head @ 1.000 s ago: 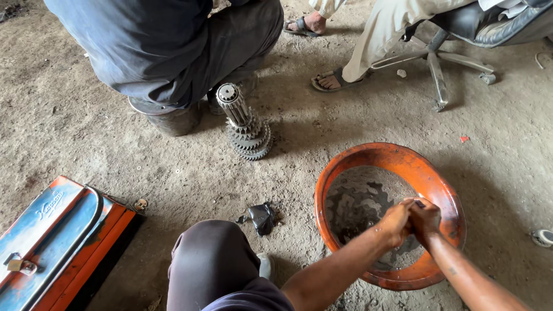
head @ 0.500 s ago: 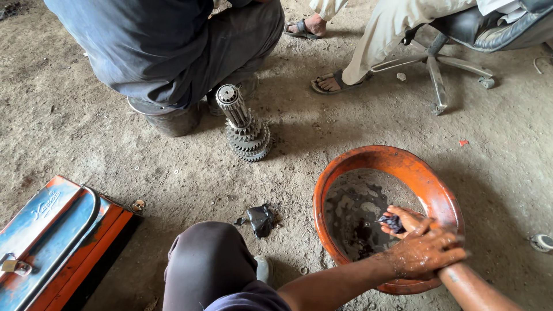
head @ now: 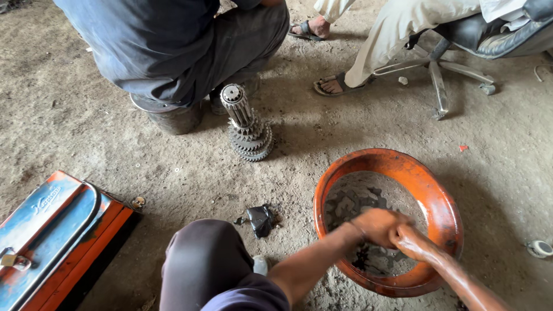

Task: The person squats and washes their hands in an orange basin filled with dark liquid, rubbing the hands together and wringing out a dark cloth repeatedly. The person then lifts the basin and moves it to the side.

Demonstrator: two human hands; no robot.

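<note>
**Hands Joined Inside the Orange Basin**

Inside the round orange basin [head: 438, 198] at the near right of the floor, both hands meet above its dirty bottom. The left hand [head: 377, 226] enters from the near left and lies palm down, fingers curled. The right hand [head: 413, 243] enters from the near right and touches it. The two overlap at the fingers, so any small part between them is hidden; whether either hand grasps something cannot be told. Neither hand is flat or spread.

Relation of note: both hands sit toward the near right portion of the basin, closer to its near rim than to its far rim. The left forearm crosses the near left rim; the right forearm crosses the near right rim.

Adjacent items: a small dark part [head: 260, 220] lies on the ground just left of the basin, nearer the left hand. A stepped gear shaft [head: 246, 128] stands upright well beyond, its long axis leaning slightly left. A blue and orange toolbox [head: 52, 230] lies at the near left.
</note>
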